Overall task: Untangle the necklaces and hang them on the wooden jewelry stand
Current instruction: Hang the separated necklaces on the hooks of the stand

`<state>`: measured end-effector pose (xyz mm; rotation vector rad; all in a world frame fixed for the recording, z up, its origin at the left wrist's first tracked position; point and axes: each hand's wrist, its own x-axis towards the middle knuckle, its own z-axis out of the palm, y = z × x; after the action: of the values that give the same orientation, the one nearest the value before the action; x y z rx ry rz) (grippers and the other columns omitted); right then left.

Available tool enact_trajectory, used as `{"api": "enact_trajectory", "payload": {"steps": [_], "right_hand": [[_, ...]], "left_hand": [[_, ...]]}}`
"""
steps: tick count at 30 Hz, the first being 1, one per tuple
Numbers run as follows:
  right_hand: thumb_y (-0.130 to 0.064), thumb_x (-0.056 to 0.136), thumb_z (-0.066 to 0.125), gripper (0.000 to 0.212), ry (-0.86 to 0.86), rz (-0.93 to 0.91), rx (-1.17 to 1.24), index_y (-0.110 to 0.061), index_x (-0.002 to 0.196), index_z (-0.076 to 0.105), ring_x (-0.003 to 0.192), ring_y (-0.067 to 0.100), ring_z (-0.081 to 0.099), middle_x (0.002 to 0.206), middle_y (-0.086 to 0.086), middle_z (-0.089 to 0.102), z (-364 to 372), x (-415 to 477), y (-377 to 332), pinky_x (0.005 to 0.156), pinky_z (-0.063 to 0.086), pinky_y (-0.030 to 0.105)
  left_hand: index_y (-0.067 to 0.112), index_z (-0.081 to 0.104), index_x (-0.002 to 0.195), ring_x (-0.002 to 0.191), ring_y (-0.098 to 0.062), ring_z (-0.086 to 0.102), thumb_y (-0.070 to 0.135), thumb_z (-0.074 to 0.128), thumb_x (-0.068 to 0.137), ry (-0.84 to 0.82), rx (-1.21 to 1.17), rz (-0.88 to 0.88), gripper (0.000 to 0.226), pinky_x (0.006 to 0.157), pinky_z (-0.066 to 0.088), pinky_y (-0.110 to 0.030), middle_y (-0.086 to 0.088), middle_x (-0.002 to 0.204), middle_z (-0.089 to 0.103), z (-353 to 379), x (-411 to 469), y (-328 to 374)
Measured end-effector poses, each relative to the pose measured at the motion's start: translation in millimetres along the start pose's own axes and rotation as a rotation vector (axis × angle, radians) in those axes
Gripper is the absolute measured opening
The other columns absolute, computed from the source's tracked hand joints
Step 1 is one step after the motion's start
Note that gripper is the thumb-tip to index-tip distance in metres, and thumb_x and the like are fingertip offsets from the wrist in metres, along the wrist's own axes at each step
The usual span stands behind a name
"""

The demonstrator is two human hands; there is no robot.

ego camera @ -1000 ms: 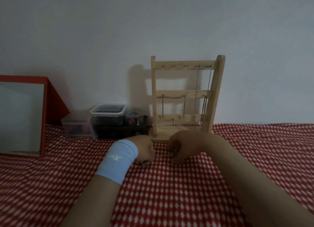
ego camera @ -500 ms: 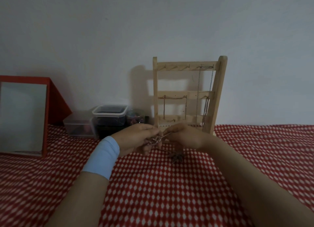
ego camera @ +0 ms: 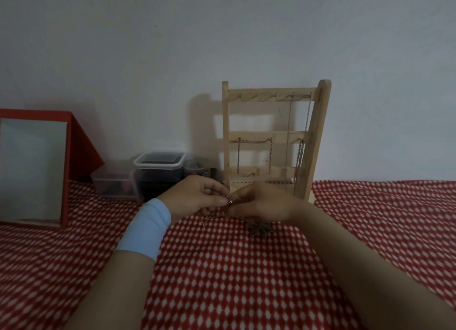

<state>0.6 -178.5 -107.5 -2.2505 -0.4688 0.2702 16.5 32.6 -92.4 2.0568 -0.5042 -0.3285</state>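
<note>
Both hands are up off the cloth and meeting right in front of the wooden jewelry stand (ego camera: 274,142), the left hand (ego camera: 197,197) and the right hand (ego camera: 261,203) fingertip to fingertip, each pinched shut on the same thin necklace chain (ego camera: 228,200), a bright little link showing between the thumbs; from the left hand's grip at seven o'clock a loose length of chain trails down to the red-and-white patterned cloth (ego camera: 246,280), and at five o'clock under the right hand a dark star-shaped pendant (ego camera: 259,228) lies on the fabric; a light blue wristband (ego camera: 145,228) wraps the left wrist; behind, the stand is upright against the wall, chains draped on its middle bar and hanging down its right side; over at nine o'clock of the stand sit a clear plastic container (ego camera: 159,168) with dark contents and a lower clear box (ego camera: 113,185), and far left a red-framed mirror (ego camera: 34,166) leans back
</note>
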Motion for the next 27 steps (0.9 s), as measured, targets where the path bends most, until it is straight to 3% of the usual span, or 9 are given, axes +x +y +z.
{"api": "enact_trajectory", "payload": {"steps": [2,4,7,9,13,15,19,24,27], "right_hand": [[-0.033,0.099,0.064,0.019,0.084,-0.046,0.053,-0.023,0.099,0.08,0.071,-0.001,0.069,0.08,-0.01,0.077,3.5,-0.8,-3.8,0.074,0.052,0.02],[-0.029,0.104,0.057,0.026,0.105,-0.063,0.124,-0.016,0.096,0.079,0.053,0.0,0.059,0.061,-0.011,0.068,3.7,-1.7,-3.2,0.06,0.046,0.017],[-0.027,0.105,0.056,0.028,0.137,-0.043,0.198,-0.018,0.089,0.077,0.043,0.007,0.044,0.051,-0.008,0.055,3.6,-2.5,-0.8,0.051,0.039,0.026],[-0.022,0.101,0.062,0.017,0.183,-0.045,0.259,-0.016,0.097,0.078,0.042,0.005,0.046,0.053,-0.01,0.06,3.7,-2.6,-1.1,0.047,0.039,0.022],[-0.013,0.09,0.075,0.012,0.267,-0.086,0.329,-0.009,0.101,0.08,0.075,0.001,0.073,0.083,-0.009,0.078,4.5,-2.4,-3.5,0.067,0.053,0.011],[-0.014,0.092,0.073,0.011,0.309,-0.108,0.286,-0.008,0.099,0.081,0.079,-0.001,0.073,0.083,-0.01,0.079,4.2,-3.1,-3.4,0.071,0.052,0.01],[-0.014,0.098,0.065,0.017,0.303,-0.082,0.347,-0.002,0.098,0.078,0.044,-0.001,0.052,0.055,-0.013,0.067,3.7,-5.3,-5.0,0.048,0.041,0.011],[-0.027,0.102,0.059,0.025,0.361,-0.066,0.296,-0.018,0.087,0.077,0.048,0.008,0.053,0.079,-0.002,0.079,10.0,-1.2,-6.7,0.051,0.047,0.023],[-0.029,0.102,0.059,0.026,0.388,-0.077,0.241,-0.02,0.086,0.077,0.049,0.01,0.053,0.081,-0.003,0.079,11.0,0.1,-6.2,0.048,0.046,0.022]], "left_hand": [[0.019,0.073,0.096,0.066,-0.004,0.064,0.012,0.068,0.088,0.039,-0.011,0.023,0.012,0.061,0.05,-0.018,0.007,0.072,0.073,0.3,-0.1,1.1],[0.019,0.072,0.093,0.059,-0.003,0.061,0.009,0.065,0.09,0.099,-0.013,0.044,0.012,0.055,0.048,-0.016,0.009,0.064,0.069,0.2,0.3,1.5],[0.021,0.07,0.089,0.057,-0.003,0.059,0.01,0.064,0.091,0.203,0.01,0.064,0.013,0.053,0.046,-0.013,0.007,0.071,0.069,0.2,1.2,0.8],[0.02,0.07,0.089,0.055,-0.005,0.058,0.01,0.065,0.09,0.242,0.004,0.069,0.011,0.05,0.045,-0.014,0.004,0.073,0.069,1.4,2.0,0.7],[0.018,0.071,0.091,0.055,-0.006,0.059,0.015,0.068,0.089,0.244,-0.016,0.056,0.005,0.049,0.045,-0.019,0.006,0.066,0.069,4.2,3.0,3.6],[0.019,0.069,0.091,0.058,-0.006,0.06,0.015,0.068,0.088,0.236,-0.019,0.069,0.005,0.05,0.047,-0.022,0.007,0.068,0.069,4.9,2.9,5.0],[0.017,0.069,0.09,0.076,-0.006,0.065,0.015,0.069,0.087,0.285,0.03,0.118,0.004,0.066,0.054,-0.022,0.006,0.084,0.07,5.4,3.1,5.2],[0.023,0.077,0.089,0.086,-0.001,0.066,0.03,0.067,0.088,0.273,0.084,0.095,0.012,0.078,0.047,-0.016,0.01,0.087,0.074,7.2,3.1,6.2],[0.024,0.077,0.089,0.085,-0.002,0.067,0.032,0.076,0.081,0.271,0.105,0.072,0.012,0.081,0.05,-0.02,0.01,0.087,0.074,7.7,3.8,5.0]]}}
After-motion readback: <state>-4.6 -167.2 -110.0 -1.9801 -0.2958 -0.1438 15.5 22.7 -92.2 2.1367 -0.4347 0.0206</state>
